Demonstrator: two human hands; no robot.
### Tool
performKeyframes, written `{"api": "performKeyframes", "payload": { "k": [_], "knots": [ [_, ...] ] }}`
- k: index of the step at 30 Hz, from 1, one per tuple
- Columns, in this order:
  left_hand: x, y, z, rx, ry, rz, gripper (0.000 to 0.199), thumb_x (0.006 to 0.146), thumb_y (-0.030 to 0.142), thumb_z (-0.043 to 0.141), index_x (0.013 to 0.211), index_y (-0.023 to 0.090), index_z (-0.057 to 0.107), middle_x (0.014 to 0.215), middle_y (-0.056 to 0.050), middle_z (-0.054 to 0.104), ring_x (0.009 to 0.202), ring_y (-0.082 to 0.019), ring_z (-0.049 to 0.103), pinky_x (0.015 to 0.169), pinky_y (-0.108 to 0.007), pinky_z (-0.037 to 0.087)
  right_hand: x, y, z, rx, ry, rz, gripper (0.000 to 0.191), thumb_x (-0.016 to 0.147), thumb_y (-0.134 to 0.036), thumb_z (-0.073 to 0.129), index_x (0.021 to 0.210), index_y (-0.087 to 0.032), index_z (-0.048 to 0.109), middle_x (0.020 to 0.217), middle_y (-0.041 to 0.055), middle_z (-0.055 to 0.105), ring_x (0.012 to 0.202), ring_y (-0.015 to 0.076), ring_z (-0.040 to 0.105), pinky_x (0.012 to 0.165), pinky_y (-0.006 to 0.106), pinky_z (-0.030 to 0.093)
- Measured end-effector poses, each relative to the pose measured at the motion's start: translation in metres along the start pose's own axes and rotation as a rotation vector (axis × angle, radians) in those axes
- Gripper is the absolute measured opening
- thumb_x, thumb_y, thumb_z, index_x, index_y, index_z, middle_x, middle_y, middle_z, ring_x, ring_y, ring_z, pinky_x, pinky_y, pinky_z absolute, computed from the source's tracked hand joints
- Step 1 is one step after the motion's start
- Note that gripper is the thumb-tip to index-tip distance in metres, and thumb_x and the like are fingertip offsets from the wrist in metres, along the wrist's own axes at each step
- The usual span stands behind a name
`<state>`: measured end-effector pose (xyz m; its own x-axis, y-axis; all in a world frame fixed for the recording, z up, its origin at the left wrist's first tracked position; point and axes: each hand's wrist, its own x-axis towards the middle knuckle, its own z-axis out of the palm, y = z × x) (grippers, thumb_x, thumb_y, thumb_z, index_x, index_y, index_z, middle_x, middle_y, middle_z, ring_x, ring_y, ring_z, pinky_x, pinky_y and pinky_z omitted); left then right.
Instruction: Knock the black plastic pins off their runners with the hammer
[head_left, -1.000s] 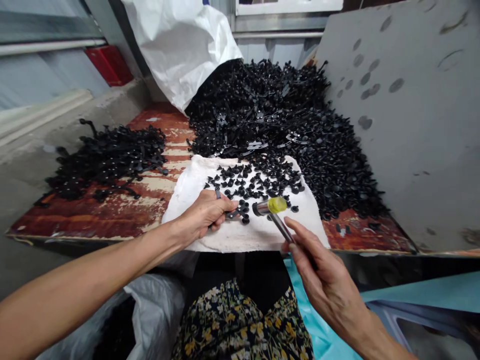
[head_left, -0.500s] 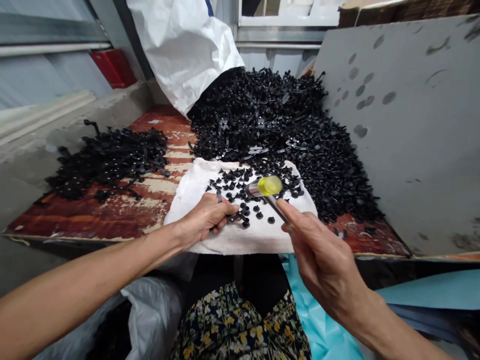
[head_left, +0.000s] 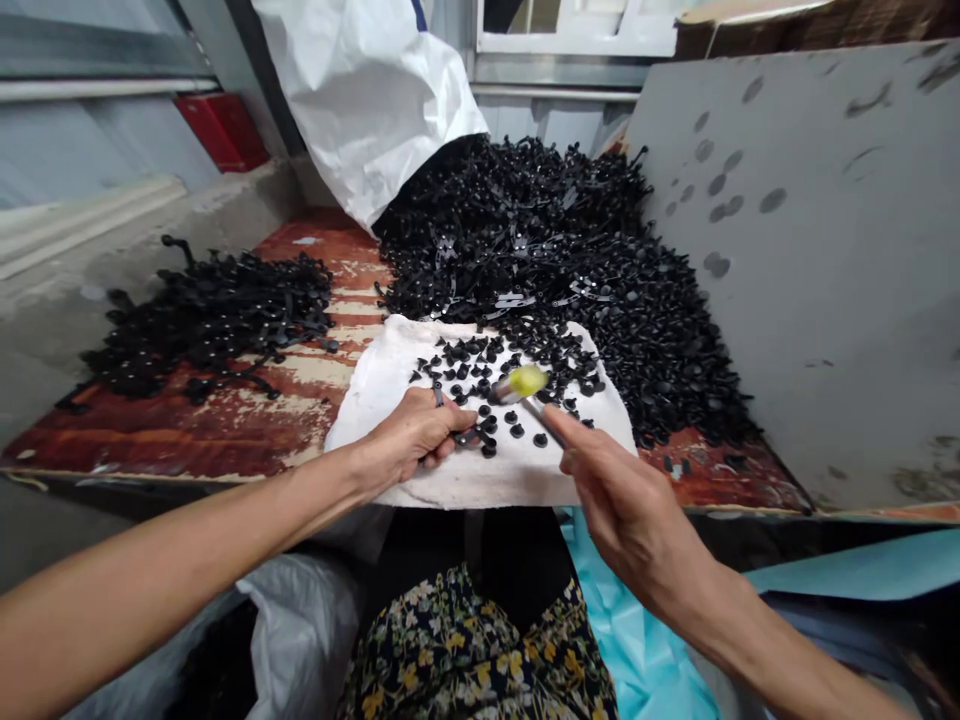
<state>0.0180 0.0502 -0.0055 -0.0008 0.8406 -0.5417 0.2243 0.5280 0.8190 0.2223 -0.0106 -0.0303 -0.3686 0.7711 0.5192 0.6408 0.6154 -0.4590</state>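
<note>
My left hand point(head_left: 427, 430) is closed around a small black plastic part point(head_left: 469, 436), whose end sticks out past the fingertips over the white cloth pad point(head_left: 420, 490). A ring-like end of a black piece shows above the knuckles. In my right hand point(head_left: 619, 480) is the handle of a mallet point(head_left: 529, 380) with a yellow face and a metal head. The mallet's head is blurred and hangs just above the pad, close to the part in my left hand. Small black mushroom-shaped caps point(head_left: 540, 440) lie scattered over the pad around both hands.
A large heap of black parts point(head_left: 525, 220) covers the back of the worn red table point(head_left: 300, 435). Another pile point(head_left: 217, 320) lies at left. A white sack point(head_left: 375, 100) hangs over the heap. A grey board point(head_left: 810, 250) stands along the right side.
The mallet and my right hand have come slightly down and left, toward the part in my left hand. My left hand has hardly moved.
</note>
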Motion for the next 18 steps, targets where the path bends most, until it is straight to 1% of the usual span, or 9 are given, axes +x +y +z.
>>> {"api": "performKeyframes", "payload": {
  "k": [2,5,6,7,9,12,14,16,18],
  "knots": [
    [0.002,0.000,-0.001,0.018,-0.030,0.008,0.026,0.086,0.016,0.059,0.061,0.013,0.053,0.047,0.000,0.058,0.029,-0.003,0.035,0.029,-0.015,0.021,-0.001,0.000,0.003,0.016,0.031,0.002,0.060,0.092,-0.006,0.041,0.148,-0.026,0.039,0.100,0.0088,0.068,0.077,0.0180,0.068,0.072,0.034,0.060],
    [0.002,0.004,-0.004,0.065,-0.063,-0.007,0.024,0.089,0.020,0.057,0.065,0.014,0.054,0.044,0.003,0.051,0.030,-0.005,0.036,0.029,-0.016,0.024,-0.001,0.000,0.006,0.027,-0.054,0.022,0.056,0.091,-0.005,0.041,0.143,-0.024,0.048,0.102,0.0100,0.071,0.087,0.0213,0.071,0.077,0.037,0.060],
    [0.001,0.006,-0.006,0.074,-0.066,-0.025,0.024,0.090,0.021,0.056,0.067,0.015,0.052,0.043,0.004,0.048,0.031,-0.006,0.036,0.029,-0.016,0.024,-0.002,0.000,0.005,0.049,-0.056,0.032,0.055,0.091,-0.005,0.041,0.142,-0.024,0.050,0.106,0.0104,0.071,0.091,0.0217,0.071,0.079,0.037,0.060],
    [-0.001,0.008,-0.009,0.072,-0.070,-0.044,0.024,0.090,0.021,0.054,0.068,0.017,0.049,0.044,0.005,0.046,0.031,-0.006,0.035,0.030,-0.016,0.023,-0.003,-0.001,0.004,0.079,-0.023,0.043,0.054,0.091,-0.006,0.042,0.141,-0.024,0.051,0.111,0.0105,0.071,0.095,0.0215,0.070,0.082,0.037,0.059],
    [-0.008,0.011,-0.014,0.048,-0.076,-0.056,0.023,0.092,0.021,0.050,0.070,0.019,0.044,0.047,0.007,0.043,0.033,-0.005,0.032,0.031,-0.014,0.018,-0.006,-0.002,-0.001,0.142,0.088,0.095,0.051,0.093,-0.008,0.044,0.141,-0.024,0.051,0.119,0.0102,0.069,0.100,0.0200,0.070,0.086,0.034,0.058],
    [-0.019,0.008,-0.019,0.036,-0.122,-0.029,0.019,0.095,0.026,0.046,0.077,0.019,0.044,0.058,0.007,0.047,0.035,-0.002,0.029,0.033,-0.013,0.013,-0.018,0.003,-0.008,0.174,0.200,0.254,0.045,0.094,-0.014,0.048,0.139,-0.022,0.053,0.117,0.0107,0.070,0.095,0.0184,0.071,0.085,0.033,0.058],
    [-0.024,0.003,-0.017,0.070,-0.221,0.021,0.017,0.094,0.032,0.047,0.083,0.019,0.044,0.064,0.007,0.051,0.037,-0.002,0.029,0.035,-0.013,0.015,-0.027,0.010,-0.010,0.167,0.207,0.349,0.042,0.094,-0.018,0.049,0.136,-0.020,0.056,0.112,0.0112,0.072,0.088,0.0179,0.072,0.082,0.032,0.059],
    [-0.025,-0.002,-0.010,0.139,-0.335,0.108,0.019,0.091,0.033,0.050,0.081,0.019,0.044,0.064,0.007,0.051,0.038,-0.002,0.028,0.037,-0.013,0.017,-0.036,0.019,-0.008,0.156,0.197,0.405,0.040,0.094,-0.022,0.049,0.133,-0.019,0.058,0.106,0.0105,0.073,0.086,0.0180,0.072,0.082,0.033,0.058],
    [-0.022,-0.004,0.000,0.226,-0.372,0.202,0.020,0.088,0.031,0.052,0.075,0.018,0.044,0.060,0.007,0.049,0.040,-0.002,0.028,0.039,-0.014,0.019,-0.041,0.025,-0.006,0.155,0.173,0.432,0.039,0.094,-0.025,0.049,0.131,-0.018,0.059,0.102,0.0098,0.074,0.089,0.0190,0.072,0.086,0.036,0.057]
  ]
}}
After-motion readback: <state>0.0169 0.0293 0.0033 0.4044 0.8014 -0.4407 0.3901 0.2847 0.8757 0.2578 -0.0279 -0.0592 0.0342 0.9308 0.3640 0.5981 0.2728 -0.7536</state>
